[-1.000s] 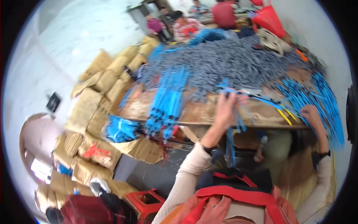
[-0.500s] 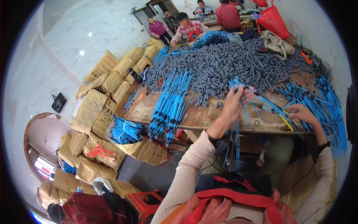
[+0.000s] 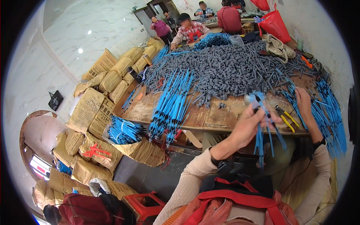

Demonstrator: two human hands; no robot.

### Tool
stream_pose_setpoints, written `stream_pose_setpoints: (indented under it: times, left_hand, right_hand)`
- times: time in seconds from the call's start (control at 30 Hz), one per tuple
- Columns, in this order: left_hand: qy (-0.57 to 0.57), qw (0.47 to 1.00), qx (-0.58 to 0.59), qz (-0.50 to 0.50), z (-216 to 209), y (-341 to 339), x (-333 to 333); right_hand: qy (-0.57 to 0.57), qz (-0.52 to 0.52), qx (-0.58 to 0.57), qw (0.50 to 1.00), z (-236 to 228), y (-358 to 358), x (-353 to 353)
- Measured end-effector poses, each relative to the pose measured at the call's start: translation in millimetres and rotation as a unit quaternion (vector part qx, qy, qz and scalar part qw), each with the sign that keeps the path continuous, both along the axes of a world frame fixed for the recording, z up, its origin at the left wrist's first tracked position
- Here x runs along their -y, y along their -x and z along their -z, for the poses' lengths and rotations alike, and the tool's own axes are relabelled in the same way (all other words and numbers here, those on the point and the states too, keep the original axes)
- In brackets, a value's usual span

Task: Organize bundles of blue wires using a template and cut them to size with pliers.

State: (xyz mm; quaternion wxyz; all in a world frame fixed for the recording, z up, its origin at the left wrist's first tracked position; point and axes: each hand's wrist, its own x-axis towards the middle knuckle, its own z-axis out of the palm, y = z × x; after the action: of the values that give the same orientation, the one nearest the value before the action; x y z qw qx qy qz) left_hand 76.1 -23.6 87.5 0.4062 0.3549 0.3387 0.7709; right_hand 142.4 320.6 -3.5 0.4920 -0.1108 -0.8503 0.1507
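Note:
My left hand [image 3: 247, 125] is closed around several thin blue tubes [image 3: 259, 146] with black fittings, held over the table's front edge; they hang down and are partly blurred. At the right, my right hand [image 3: 304, 103] is at the near side of a pile of blue tubes [image 3: 330, 112]. Its fingertips are pinched together at a blue tube [image 3: 285, 78] that slants up and left. Between my hands, pliers with yellow handles [image 3: 288, 119] lie on the wooden table [image 3: 232, 116]. Beyond my left hand spreads a large heap of grey ribbed plastic fittings [image 3: 225, 67].
Another bunch of blue tubes [image 3: 172, 105] lies left on the table. A tied bundle [image 3: 125, 129] rests on an open sack [image 3: 144, 152] below. Stacked brown sacks [image 3: 88, 110] fill the left side, near a red stool [image 3: 144, 204]. A co-worker [image 3: 191, 30] sits across the table.
The pliers, at my right hand before, now lie on the table. My right hand has moved up to the tube pile. My left hand has come right and nearer with its tubes.

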Motion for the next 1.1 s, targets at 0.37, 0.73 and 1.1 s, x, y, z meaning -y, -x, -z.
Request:
stream_pose_setpoints:
  times: [0.37,0.73,1.1]
  left_hand:
    - [0.083,0.978,-0.072,-0.177,-17,31,25]
    - [-0.023,0.972,-0.018,-0.231,-20,52,11]
    - [0.069,0.957,-0.092,-0.266,38,-22,62]
  right_hand:
    - [0.223,-0.060,0.030,0.972,-83,1,41]
    - [-0.113,-0.090,-0.096,0.985,-92,8,197]
    - [-0.106,-0.157,-0.059,0.980,28,-44,249]
